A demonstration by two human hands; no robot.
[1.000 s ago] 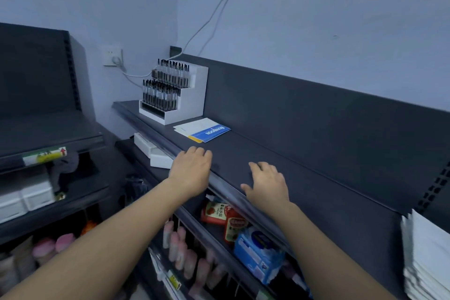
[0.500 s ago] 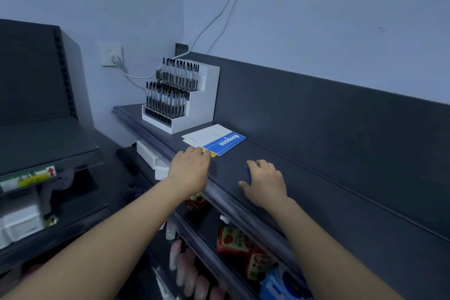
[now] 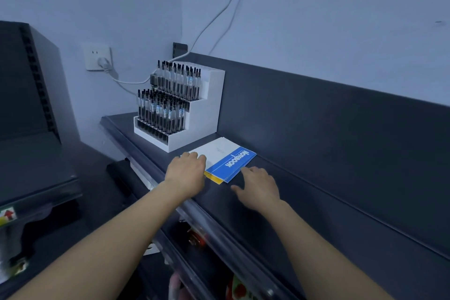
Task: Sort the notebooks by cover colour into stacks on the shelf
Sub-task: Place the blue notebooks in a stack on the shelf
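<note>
We note: notebooks (image 3: 225,158) lie in small pile on top shelf (image 3: 316,202), just beside pen rack (image 3: 194,117). Top cover white and blue; yellow cover (image 3: 214,178) peeks out beneath at near edge. Our left hand (image 3: 187,174) sits over pile's near-left corner, fingers bent down onto white part; whether it grips, we cannot tell. Our right hand (image 3: 259,189) released, fingers spread, palm down on shelf, fingertips at pile's blue edge. Plug sits in wall socket (image 3: 97,58) behind rack.
</note>
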